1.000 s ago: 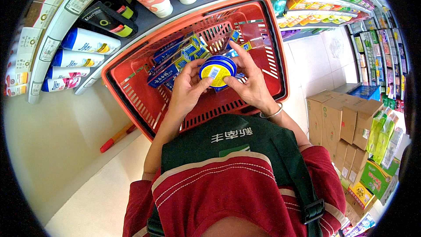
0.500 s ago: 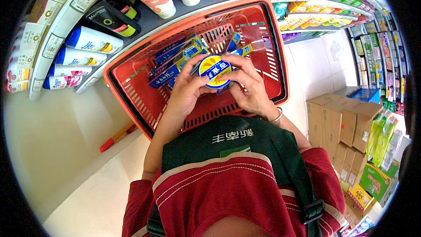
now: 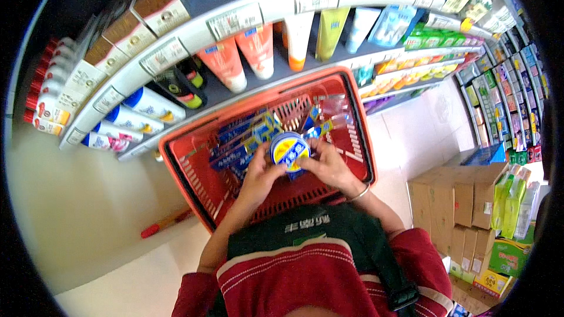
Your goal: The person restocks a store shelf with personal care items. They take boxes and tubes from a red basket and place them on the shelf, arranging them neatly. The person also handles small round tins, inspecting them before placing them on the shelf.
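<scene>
A round tin (image 3: 290, 154) with a yellow and blue lid sits between both of my hands, above the red shopping basket (image 3: 356, 105). My left hand (image 3: 259, 175) grips its left edge, with the thumb on the lid's lower rim. From the other side my right hand (image 3: 330, 167) holds it, thumb near the lower right edge. Several slim blue boxes (image 3: 234, 151) lie in the basket beyond and left of the tin. A few smaller blue and yellow packs (image 3: 322, 126) rest further right inside it. My fingertips beneath the tin are hidden.
Behind the basket runs a curved shelf with pink tubes (image 3: 224, 61), a green tube (image 3: 330, 32) and white-and-blue bottles (image 3: 154, 104). Cardboard boxes (image 3: 432, 199) are stacked on the right. A red-tipped stick (image 3: 154, 230) lies at the lower left.
The view has tipped up, showing more shelf, with basket and hands lower in the picture. The tin has turned in my fingers, so its blue band now slants. Both hands still hold it.
</scene>
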### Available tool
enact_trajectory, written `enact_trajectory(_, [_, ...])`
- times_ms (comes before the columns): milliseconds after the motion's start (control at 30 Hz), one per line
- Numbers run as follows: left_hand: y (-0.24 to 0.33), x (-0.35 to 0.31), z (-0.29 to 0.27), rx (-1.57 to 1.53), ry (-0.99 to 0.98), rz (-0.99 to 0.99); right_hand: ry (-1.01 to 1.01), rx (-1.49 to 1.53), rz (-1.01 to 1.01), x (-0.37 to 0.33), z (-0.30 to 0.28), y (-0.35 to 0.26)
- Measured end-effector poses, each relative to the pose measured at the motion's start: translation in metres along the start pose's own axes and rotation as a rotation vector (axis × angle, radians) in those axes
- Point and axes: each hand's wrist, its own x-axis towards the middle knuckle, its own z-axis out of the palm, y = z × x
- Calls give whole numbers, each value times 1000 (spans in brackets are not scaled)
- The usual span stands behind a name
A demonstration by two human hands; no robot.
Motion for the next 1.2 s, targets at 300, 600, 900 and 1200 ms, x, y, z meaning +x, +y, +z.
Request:
enact_trajectory(300, [12, 2, -2, 3, -19, 62, 11, 142, -70, 8, -6, -27])
enact_trajectory(600, [27, -5, 7, -140, -109, 297, 13, 98, -313, 25, -19, -98])
enact_trajectory(900, [20, -11, -3, -62, -79, 271, 204, -444, -787, 116, -63, -312])
enact_trajectory(1200, [14, -19, -19, -152, 48, 288, 7, -520, -257, 178, -40, -335])
